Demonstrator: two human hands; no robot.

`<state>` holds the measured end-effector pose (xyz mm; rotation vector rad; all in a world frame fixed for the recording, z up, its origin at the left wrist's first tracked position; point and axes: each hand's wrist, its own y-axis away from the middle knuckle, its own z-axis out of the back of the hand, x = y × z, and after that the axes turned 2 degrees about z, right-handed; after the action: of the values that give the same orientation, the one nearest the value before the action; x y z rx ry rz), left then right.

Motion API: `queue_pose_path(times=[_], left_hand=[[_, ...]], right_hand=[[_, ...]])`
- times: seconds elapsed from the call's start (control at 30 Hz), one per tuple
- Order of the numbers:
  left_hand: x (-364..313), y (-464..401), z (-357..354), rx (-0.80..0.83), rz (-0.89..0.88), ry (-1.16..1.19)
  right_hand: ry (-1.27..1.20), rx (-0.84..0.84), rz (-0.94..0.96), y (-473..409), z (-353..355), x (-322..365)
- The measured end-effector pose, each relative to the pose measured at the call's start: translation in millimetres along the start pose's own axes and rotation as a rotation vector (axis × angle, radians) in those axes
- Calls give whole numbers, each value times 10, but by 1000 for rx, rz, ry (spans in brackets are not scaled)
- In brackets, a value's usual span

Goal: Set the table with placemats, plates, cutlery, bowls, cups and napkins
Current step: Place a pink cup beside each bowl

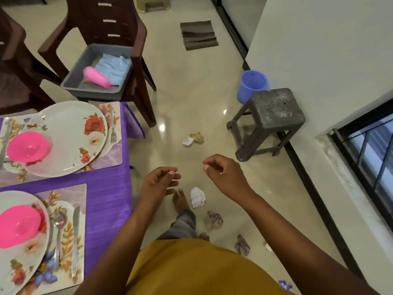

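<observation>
Both hands empty, held over the floor: left hand (161,180) and right hand (223,173) with fingers loosely curled, gripping nothing.

Task judged well along, not finished. To the left of the left hand, on the table (110,201) under a purple cloth: two places laid. Far place: mat (116,154), plate (72,128), pink bowl (27,146) on the plate, fork (113,128) at the plate's right edge. Near place: second mat (81,209), second plate (21,262), second bowl (19,226), spoon (59,222) and knife (75,237) just beside the plate. No cups or napkins seen at either place, so probably these are left. Farther ahead of the left hand, on a brown chair (110,22), a grey tub (93,86) with a pink cup (96,77) lying on its side and a light blue napkin (112,64), crumpled. Probably the next things to fetch.

Materials: mats stiff and flat, with rounded corners and flower print; plates round, glossy, with roses; bowls smooth plastic; cutlery thin shiny metal; cloth with fine ribbed lines. Floor polished, reflecting light, with small crumpled papers (196,196) below the hands. Ahead of the right hand a dark, rough stool (274,109) and behind it a blue bucket (252,84).
</observation>
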<state>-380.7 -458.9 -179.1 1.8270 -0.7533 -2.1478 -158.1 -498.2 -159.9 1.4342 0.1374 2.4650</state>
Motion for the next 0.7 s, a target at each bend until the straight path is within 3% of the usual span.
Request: queue_pose_path(times=[0.7], left_hand=[[-1213, -1957, 964, -168, 18, 65]], right_hand=[[107, 193, 81, -2887, -345, 1084]])
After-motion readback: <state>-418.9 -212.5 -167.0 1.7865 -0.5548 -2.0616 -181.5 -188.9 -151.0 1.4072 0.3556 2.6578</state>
